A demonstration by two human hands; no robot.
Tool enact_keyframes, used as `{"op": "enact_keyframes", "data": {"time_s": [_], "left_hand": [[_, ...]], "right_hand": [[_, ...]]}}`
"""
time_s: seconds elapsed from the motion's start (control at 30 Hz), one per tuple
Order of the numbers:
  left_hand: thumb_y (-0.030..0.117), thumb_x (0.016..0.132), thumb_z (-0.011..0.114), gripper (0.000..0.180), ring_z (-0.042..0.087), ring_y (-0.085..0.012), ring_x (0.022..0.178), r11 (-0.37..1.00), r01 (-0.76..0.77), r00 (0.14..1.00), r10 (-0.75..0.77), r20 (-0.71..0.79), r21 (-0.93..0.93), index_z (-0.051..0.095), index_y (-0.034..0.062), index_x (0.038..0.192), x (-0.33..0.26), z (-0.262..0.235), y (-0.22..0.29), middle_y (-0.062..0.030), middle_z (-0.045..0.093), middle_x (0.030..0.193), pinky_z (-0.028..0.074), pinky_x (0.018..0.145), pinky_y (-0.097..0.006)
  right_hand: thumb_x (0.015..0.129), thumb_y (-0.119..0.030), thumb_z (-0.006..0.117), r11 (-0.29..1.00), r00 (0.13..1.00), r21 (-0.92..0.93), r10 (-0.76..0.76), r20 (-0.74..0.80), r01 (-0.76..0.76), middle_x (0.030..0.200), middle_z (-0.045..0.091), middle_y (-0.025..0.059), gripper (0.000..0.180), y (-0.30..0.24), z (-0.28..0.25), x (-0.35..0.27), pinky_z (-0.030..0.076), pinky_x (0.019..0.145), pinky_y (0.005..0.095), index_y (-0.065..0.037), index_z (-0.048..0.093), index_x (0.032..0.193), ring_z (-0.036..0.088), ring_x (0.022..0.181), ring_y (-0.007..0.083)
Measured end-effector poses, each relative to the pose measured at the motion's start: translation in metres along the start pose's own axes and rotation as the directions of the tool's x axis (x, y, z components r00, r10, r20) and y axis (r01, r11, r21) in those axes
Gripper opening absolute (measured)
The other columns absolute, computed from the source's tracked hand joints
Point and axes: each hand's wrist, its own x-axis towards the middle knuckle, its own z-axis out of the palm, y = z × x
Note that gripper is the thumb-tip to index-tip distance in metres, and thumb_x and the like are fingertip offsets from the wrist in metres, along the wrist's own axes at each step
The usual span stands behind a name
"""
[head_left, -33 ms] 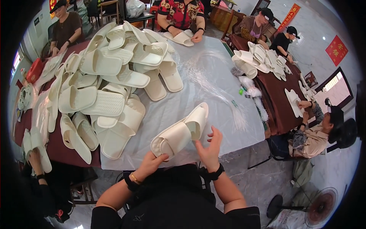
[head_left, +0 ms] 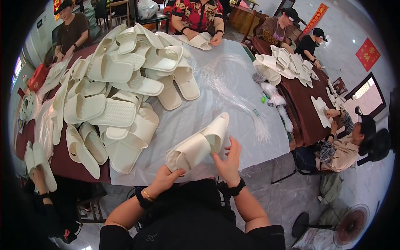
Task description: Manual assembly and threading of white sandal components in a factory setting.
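Note:
I hold a pair of white slippers (head_left: 199, 143) stacked together just above the near edge of the table (head_left: 221, 89). My left hand (head_left: 166, 178) grips the heel end from below. My right hand (head_left: 228, 160) supports the pair's right side, fingers spread against it. A big heap of white slippers (head_left: 121, 83) covers the left half of the table. A fan of thin clear plastic strands (head_left: 243, 98) lies on the pale sheet to the right of my hands.
A person in a red patterned top (head_left: 199, 14) works across the table with a slipper. Other people sit at a dark table (head_left: 306, 104) on the right, also with slippers. A floor fan (head_left: 350, 218) stands at lower right.

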Motion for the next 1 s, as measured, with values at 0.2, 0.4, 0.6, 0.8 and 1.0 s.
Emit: {"op": "enact_keyframes", "data": {"time_s": [0.2, 0.4, 0.6, 0.8, 1.0], "left_hand": [[0.018, 0.088, 0.064, 0.030, 0.062, -0.0209, 0.085, 0.774, -0.270, 0.959, 0.163, 0.232, 0.572, 0.059, 0.0022, 0.114, -0.010, 0.008, 0.020, -0.0135, 0.066, 0.099, 0.048, 0.080, -0.034], [0.020, 0.091, 0.060, 0.028, 0.063, -0.0226, 0.082, 0.799, -0.280, 0.959, 0.207, 0.194, 0.532, 0.060, 0.0001, 0.111, -0.008, -0.015, 0.056, -0.0175, 0.066, 0.091, 0.047, 0.076, -0.034], [0.019, 0.092, 0.058, 0.036, 0.062, -0.0218, 0.073, 0.687, -0.284, 0.937, 0.348, 0.040, 0.669, 0.051, 0.0002, 0.122, 0.030, -0.035, 0.112, -0.0206, 0.064, 0.086, 0.046, 0.067, -0.032], [0.024, 0.091, 0.059, 0.049, 0.062, -0.0342, 0.088, 0.717, -0.177, 0.972, 0.235, 0.005, 0.675, 0.043, -0.0026, 0.130, 0.098, -0.023, 0.102, -0.0225, 0.064, 0.098, 0.047, 0.077, -0.037], [0.029, 0.084, 0.067, 0.071, 0.033, -0.0441, 0.130, 0.383, -0.278, 0.881, 0.467, 0.075, 0.881, 0.035, -0.0041, 0.137, 0.070, -0.004, 0.034, -0.0307, 0.033, 0.141, 0.029, 0.108, -0.047]], "right_hand": [[0.092, -0.016, 0.054, 0.970, 0.968, 0.147, 0.166, 0.190, -0.196, 0.110, 0.060, 0.0240, 0.041, 0.047, -0.003, 0.001, 0.048, 0.081, 0.0416, 0.001, 0.044, 0.128, 0.059, 0.101, 0.0406], [0.093, -0.017, 0.052, 0.964, 0.977, -0.159, 0.213, -0.025, -0.215, 0.110, 0.062, 0.0225, 0.037, 0.072, -0.031, 0.028, 0.049, 0.081, 0.0388, -0.001, 0.048, 0.127, 0.060, 0.100, 0.0400], [0.077, -0.004, 0.060, 0.864, 0.982, -0.498, 0.025, 0.185, 0.072, 0.122, 0.056, 0.0158, 0.057, 0.077, -0.060, 0.049, 0.050, 0.079, 0.0432, -0.007, 0.045, 0.132, 0.060, 0.100, 0.0362], [0.076, -0.006, 0.059, 0.906, 0.931, -0.418, 0.098, 0.351, 0.063, 0.119, 0.055, 0.0154, 0.054, 0.053, -0.014, 0.049, 0.050, 0.081, 0.0424, -0.009, 0.049, 0.129, 0.060, 0.098, 0.0354], [0.079, -0.010, 0.055, 0.934, 0.895, -0.357, 0.136, 0.424, 0.027, 0.117, 0.054, 0.0184, 0.052, 0.061, -0.014, 0.031, 0.050, 0.081, 0.0434, -0.009, 0.047, 0.131, 0.059, 0.098, 0.0373]]}}
